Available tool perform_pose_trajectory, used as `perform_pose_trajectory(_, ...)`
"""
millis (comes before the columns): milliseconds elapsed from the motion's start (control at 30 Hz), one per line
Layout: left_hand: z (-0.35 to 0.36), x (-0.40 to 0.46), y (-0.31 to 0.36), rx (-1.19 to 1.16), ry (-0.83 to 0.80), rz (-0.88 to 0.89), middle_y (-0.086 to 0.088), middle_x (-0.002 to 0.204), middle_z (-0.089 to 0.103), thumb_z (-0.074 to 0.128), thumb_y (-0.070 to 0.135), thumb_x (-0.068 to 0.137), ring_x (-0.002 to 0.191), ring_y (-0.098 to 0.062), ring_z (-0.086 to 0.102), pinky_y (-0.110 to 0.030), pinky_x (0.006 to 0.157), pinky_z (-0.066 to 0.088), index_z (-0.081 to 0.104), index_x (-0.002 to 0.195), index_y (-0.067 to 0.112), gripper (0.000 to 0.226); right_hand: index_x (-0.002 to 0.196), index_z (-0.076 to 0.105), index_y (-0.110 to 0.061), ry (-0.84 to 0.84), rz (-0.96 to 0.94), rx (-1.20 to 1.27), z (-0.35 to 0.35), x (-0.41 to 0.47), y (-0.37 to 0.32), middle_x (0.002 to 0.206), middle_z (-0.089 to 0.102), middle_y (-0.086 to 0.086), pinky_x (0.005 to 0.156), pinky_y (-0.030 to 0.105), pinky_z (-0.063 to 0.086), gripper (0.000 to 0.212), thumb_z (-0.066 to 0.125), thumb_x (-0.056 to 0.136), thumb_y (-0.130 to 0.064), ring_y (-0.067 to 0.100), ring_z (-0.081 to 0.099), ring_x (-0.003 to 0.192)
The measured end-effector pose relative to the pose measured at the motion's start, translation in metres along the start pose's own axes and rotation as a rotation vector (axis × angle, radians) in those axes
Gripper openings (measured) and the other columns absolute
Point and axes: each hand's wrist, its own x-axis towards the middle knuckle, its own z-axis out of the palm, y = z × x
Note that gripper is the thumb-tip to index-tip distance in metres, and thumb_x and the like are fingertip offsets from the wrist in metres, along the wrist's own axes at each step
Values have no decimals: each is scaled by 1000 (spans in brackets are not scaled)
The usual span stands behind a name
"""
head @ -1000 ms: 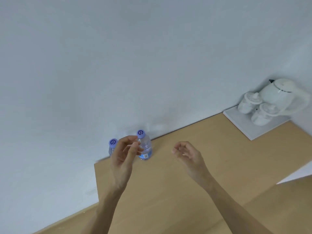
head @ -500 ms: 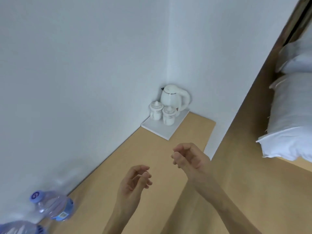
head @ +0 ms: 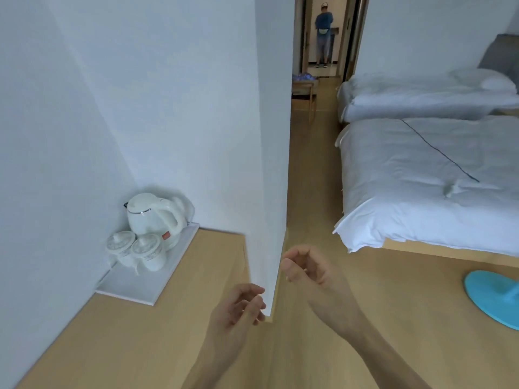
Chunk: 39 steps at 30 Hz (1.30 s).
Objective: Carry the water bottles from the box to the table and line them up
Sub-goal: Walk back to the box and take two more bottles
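1. Nothing is being held: the left hand and the right hand are both being carried empty, fingers loosely curled and relaxed, the left over the table's right edge near the wall corner and the right out over the floor beyond it.

2. No water bottles are being shown anywhere in this view, and no box can be identified with confidence — only a low wooden stand with something bluish on it is being glimpsed far down the passage, too small to tell.

3. The wooden table is being occupied at its far corner by a white tray carrying an electric kettle and two lidded cups.

4. Judged risks from here:
   - The projecting wall corner is being passed closely by the left hand — a knock is likely if the turn is being cut tight, more so on a loaded return.
   - The bed corner and the turquoise fan base on the floor are narrowing the walkway, so a trip or stumble is being invited.
   - A person is standing in the far doorway, and a collision could follow there.
   - With the row of bottles out of sight, alignment is being left to memory until the table is faced.
   - Bottles set too near the tray could be nudging the cups.
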Motion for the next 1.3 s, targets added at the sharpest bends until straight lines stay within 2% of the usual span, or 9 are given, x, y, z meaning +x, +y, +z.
perform_pose_trajectory(200,57,90,-3,-1,-94,-11,-7,84,68,61,28,86,72,-23,68,-30,68,54,70,99,23,17,97,68,-35,147,59,-8,-71,58,39,89,70,-7,77,28,51,7,69,91,-34,16,64,81)
perform_pose_trajectory(333,87,165,-13,10,-133,-33,-3,84,69,60,30,85,74,-23,68,-32,70,55,68,103,16,24,102,66,-34,199,67,-73,-113,118,63,92,69,-9,81,35,55,27,65,83,-53,16,65,84)
perform_pose_trajectory(433,109,236,-24,32,-156,-31,-3,81,70,63,27,91,73,-22,68,-32,72,56,68,102,19,14,100,66,-35,243,75,-94,-142,177,78,92,70,-9,83,36,55,25,65,83,-53,17,66,86)
perform_pose_trajectory(567,136,336,-26,54,-207,-11,-3,80,71,62,19,97,72,-21,69,-31,71,57,67,102,20,8,92,67,-34,307,73,-106,-180,259,85,88,70,-7,72,24,51,2,68,91,-35,13,63,78)
perform_pose_trajectory(633,151,384,-23,61,-228,-4,0,81,71,62,22,97,72,-19,69,-27,69,56,67,102,22,7,89,66,-35,346,63,-126,-200,298,85,84,70,-7,67,18,47,4,68,92,-33,11,62,73)
perform_pose_trajectory(700,166,428,-19,61,-242,-5,3,83,71,61,25,97,72,-16,70,-24,68,56,67,102,25,8,86,66,-35,391,63,-147,-219,333,87,80,69,-8,68,15,48,7,68,91,-30,13,65,77)
perform_pose_trajectory(833,195,513,-11,63,-264,25,6,85,72,61,30,96,75,-16,71,-22,68,56,67,104,25,11,86,66,-35,405,72,-192,-257,403,101,79,69,-6,69,28,57,5,67,91,-32,17,67,79)
perform_pose_trajectory(1033,241,642,-8,79,-247,27,11,88,71,59,31,98,77,-11,72,-18,66,56,66,104,29,9,88,65,-36,426,57,-268,-324,521,147,84,70,-13,81,34,58,3,65,90,-37,13,68,79)
perform_pose_trajectory(1300,301,829,-2,135,-193,37,13,87,70,59,30,97,80,-15,72,-30,72,60,65,106,25,11,86,64,-38,373,3,-253,-424,705,184,83,69,-16,73,15,51,6,66,91,-42,7,66,81)
